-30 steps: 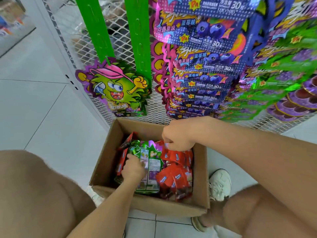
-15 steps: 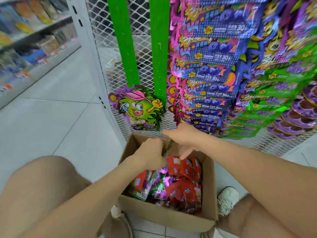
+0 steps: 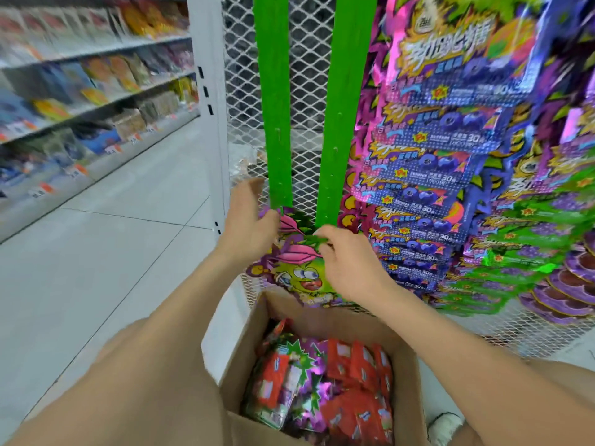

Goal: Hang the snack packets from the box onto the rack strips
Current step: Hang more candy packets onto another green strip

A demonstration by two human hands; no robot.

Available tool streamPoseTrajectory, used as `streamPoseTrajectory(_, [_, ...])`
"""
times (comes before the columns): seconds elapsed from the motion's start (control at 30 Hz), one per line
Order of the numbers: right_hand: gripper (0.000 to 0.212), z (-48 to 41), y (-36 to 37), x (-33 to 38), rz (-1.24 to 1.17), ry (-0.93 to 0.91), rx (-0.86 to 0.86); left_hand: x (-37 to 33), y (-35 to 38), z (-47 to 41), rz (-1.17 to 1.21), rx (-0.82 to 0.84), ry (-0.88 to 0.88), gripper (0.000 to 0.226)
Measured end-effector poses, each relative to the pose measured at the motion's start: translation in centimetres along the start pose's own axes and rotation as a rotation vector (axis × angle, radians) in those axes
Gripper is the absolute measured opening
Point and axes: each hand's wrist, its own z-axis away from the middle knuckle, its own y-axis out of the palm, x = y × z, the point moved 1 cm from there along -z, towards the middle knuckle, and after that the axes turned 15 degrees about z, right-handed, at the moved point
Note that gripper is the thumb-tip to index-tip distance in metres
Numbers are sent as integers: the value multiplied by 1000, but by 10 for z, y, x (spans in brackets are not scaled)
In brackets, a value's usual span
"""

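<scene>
Head view: nearest, the box (image 3: pixel 338 320) on the floor holds red and green packets (image 3: pixel 347 397). Above it, both hands are raised to the foot of two green strips (image 3: pixel 273 123). The right hand (image 3: pixel 351 268) pinches the top of a green cartoon-face packet (image 3: pixel 299 278), just below the right strip. The left hand (image 3: pixel 248 230) has straight, spread fingers, its thumb against a purple packet edge by the left strip. Behind is mesh (image 3: pixel 306 75), with hung blue packets (image 3: pixel 434 162) to the right
</scene>
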Motion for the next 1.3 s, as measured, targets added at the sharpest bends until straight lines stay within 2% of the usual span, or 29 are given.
streamPoseTrajectory(0.1, [32,-15,-10,13,-60,-5,-262,-8,4,-15,182,-60,-14,34])
streamPoseTrajectory(0.23, [26,-33,-21,24,-117,-20,-465,-18,0,-27,332,-84,-78,12])
streamPoseTrajectory(0.37, [24,-43,-21,31,-167,17,-545,-27,-6,-30,292,68,-85,28])
streamPoseTrajectory(0.63, [20,-48,-18,37,-158,63,-530,-21,-11,-27,112,142,-93,47])
streamPoseTrajectory(0.77, [8,-47,-20,37,-222,64,-550,-23,-12,-22,197,210,-153,42])
streamPoseTrajectory(0.9, [6,-46,-16,37,-226,50,-447,-27,-12,-19,254,200,-174,39])
streamPoseTrajectory(1.0, [9,-44,-15,35,-174,60,-368,-26,-14,-16,232,184,-168,52])
streamPoseTrajectory(1.07, [10,-44,-16,33,-176,69,-335,-25,-16,-17,227,197,-169,46])
streamPoseTrajectory(1.2, [10,-41,-18,31,-153,32,-359,-22,-22,-18,223,201,-191,66])
streamPoseTrajectory(1.3, [11,-37,-18,32,-112,21,-298,-20,-24,-19,202,195,-192,52])
